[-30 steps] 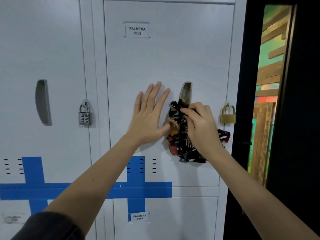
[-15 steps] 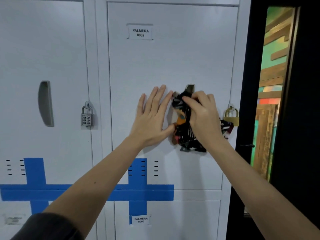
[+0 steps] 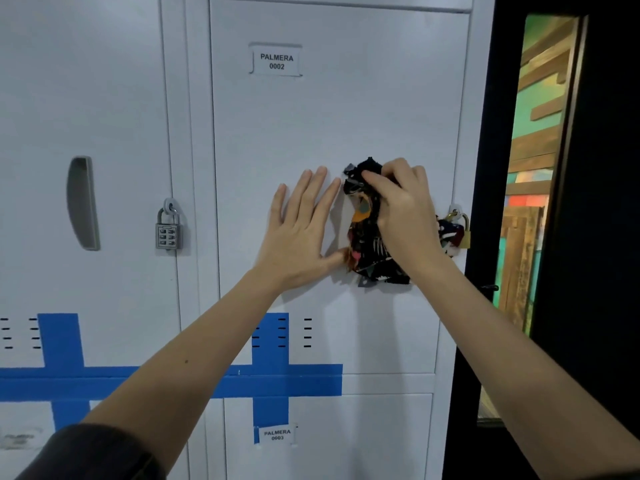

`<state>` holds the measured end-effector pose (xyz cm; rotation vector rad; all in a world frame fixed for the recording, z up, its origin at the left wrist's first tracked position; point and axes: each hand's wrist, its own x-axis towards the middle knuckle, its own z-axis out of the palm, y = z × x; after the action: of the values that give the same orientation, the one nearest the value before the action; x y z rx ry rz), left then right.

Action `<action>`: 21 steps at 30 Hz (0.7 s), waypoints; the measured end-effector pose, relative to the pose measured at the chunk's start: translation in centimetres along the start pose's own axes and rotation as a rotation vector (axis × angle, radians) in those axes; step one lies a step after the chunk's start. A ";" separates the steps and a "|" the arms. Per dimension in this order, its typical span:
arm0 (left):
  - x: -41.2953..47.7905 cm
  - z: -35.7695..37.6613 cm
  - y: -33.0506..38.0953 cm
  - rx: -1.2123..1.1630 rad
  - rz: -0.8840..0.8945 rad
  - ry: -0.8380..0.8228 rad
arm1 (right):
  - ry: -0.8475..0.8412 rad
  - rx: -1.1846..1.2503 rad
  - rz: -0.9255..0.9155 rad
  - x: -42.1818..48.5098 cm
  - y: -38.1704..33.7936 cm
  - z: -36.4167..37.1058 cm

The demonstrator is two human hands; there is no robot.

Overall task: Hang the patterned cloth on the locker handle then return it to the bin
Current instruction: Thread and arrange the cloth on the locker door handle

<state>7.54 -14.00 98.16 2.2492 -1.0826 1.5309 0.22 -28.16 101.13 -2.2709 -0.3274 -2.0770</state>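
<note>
Your right hand (image 3: 401,216) pinches the cloth (image 3: 367,244); your left hand (image 3: 301,233) lies flat, open. Let go early and it slips off.

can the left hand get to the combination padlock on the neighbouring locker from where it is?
Probably yes. The left hand lies flat and open on the locker door, holding nothing, and the combination padlock hangs uncovered to its left with only bare door between them. The right hand is busy with the patterned cloth.
</note>
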 end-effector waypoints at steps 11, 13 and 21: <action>0.0 0.0 0.0 0.002 0.015 0.003 | 0.015 -0.021 -0.017 0.8 0.3 0.0; -0.1 0.1 -0.1 0.013 0.022 0.010 | 0.005 -0.028 -0.030 -0.5 0.2 0.2; 0.0 0.1 0.0 0.025 0.024 0.012 | -0.021 -0.001 -0.050 -0.5 0.1 -0.3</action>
<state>7.61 -14.06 98.13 2.2478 -1.0971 1.5737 -0.13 -28.39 100.63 -2.3104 -0.3883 -2.0782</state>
